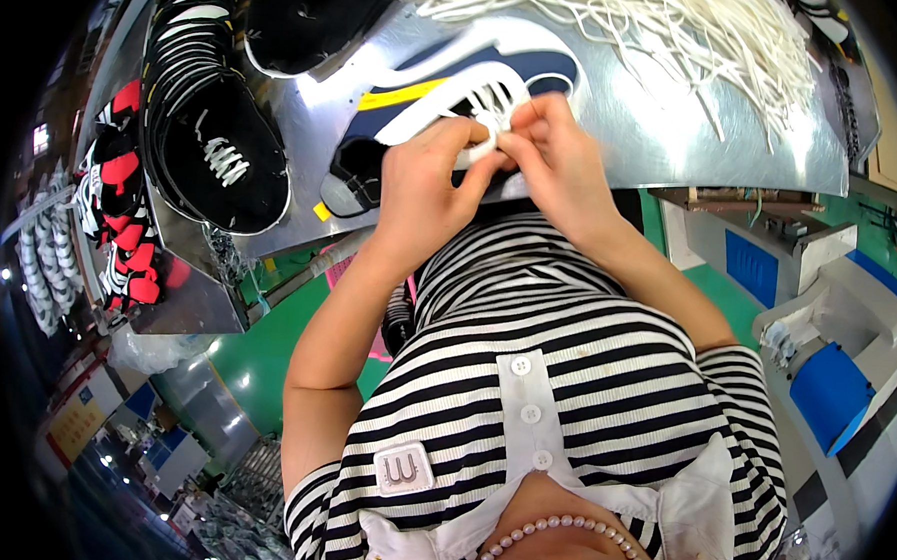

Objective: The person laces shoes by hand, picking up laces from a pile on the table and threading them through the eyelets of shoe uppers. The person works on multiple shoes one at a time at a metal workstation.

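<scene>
A navy and white shoe upper [548, 66] with a yellow stripe lies on the metal table in front of me. Both hands meet over its lacing panel. My left hand [428, 179] has its thumb and index finger closed on a white shoelace [492, 122] at the eyelets. Close beside it, my right hand [566, 163] pinches the same lace between thumb and fingers. The fingers partly cover the lace and the near part of the upper. Its dark grey end [353, 181] sticks out left of my left wrist.
A heap of loose white shoelaces [669, 34] covers the table's far right. Nested black shoe uppers [192, 79] stand at the left, with another black upper [305, 19] behind. Red, black and white uppers [126, 216] sit farther left. The metal table [774, 169] ends just before my body.
</scene>
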Tool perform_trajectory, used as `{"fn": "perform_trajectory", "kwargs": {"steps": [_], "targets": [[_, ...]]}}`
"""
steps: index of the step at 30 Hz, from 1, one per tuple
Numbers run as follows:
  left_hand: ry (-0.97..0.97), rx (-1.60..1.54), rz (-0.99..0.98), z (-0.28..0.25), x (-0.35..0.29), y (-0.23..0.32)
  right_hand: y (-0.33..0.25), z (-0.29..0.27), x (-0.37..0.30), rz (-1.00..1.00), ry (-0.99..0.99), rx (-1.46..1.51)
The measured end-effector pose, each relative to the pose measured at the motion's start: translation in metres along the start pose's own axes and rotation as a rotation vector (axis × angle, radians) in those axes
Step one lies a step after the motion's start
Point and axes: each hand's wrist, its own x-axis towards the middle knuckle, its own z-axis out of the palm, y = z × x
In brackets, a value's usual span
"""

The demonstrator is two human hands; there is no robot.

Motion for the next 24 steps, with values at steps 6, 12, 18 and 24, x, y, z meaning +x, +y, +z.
{"fn": "perform_trajectory", "kwargs": {"steps": [6,12,18,24], "targets": [[0.067,0.187,0.07,-0.009,-0.004,0.0,-0.017,-0.025,-0.005,-0.092,-0.139,-0.334],[0.111,0.278,0.241,-0.013,-0.013,-0.001,-0.045,-0.085,0.01,-0.317,0.08,-0.269],[0.122,0.356,0.291,-0.012,-0.015,0.003,-0.052,-0.023,0.027,-0.513,-0.422,-0.908],[0.097,0.332,0.298,-0.008,-0.021,0.0,-0.052,-0.019,0.05,-0.206,-0.543,-0.63]]}}
